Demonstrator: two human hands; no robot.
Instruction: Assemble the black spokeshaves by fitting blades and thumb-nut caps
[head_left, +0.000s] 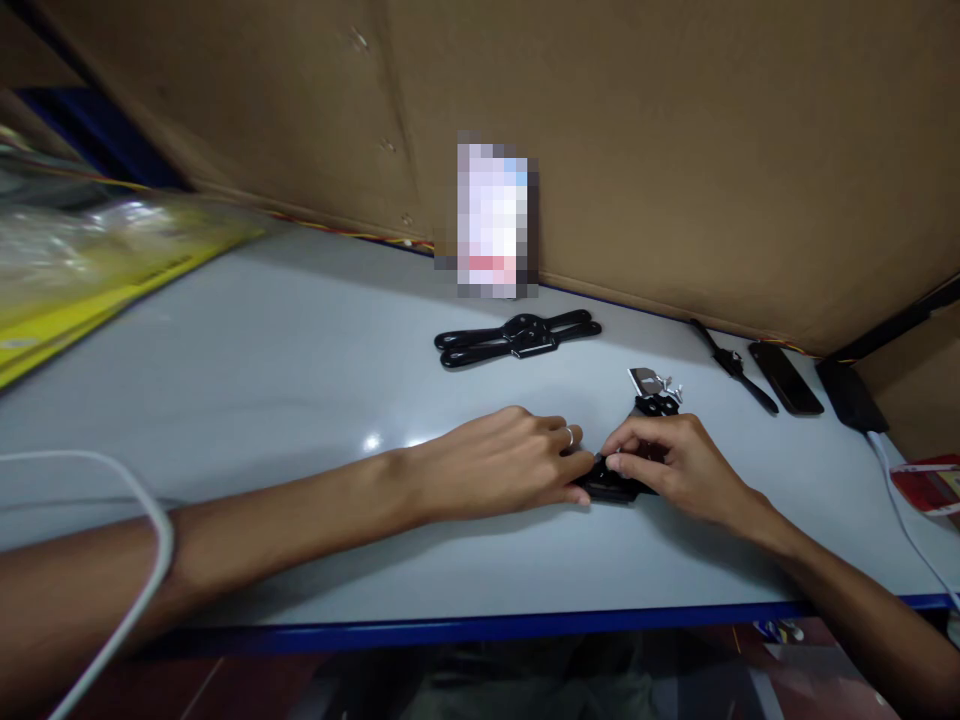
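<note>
White cable point(163, 535) loops before the left forearm point(300, 525) as the left hand point(517, 455) grips a black tool point(611, 490) on the surface point(300, 400); the right hand's point(694, 455) fingers pinch at it, exact part unclear. Firm left bracing should help. Room opens leftward; metal pieces point(644, 381) lie just behind, the blue edge point(450, 632) in front.

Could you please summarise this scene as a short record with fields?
Left hand: ring on one finger; fingers at the black tool
Right hand: thumb and forefinger over the same tool
Beyond the hands: metal plate, small silvery parts
Farther back: two black two-handled pieces side by side
Right side: another two-handled piece, dark phone
Surface: grey table
</note>
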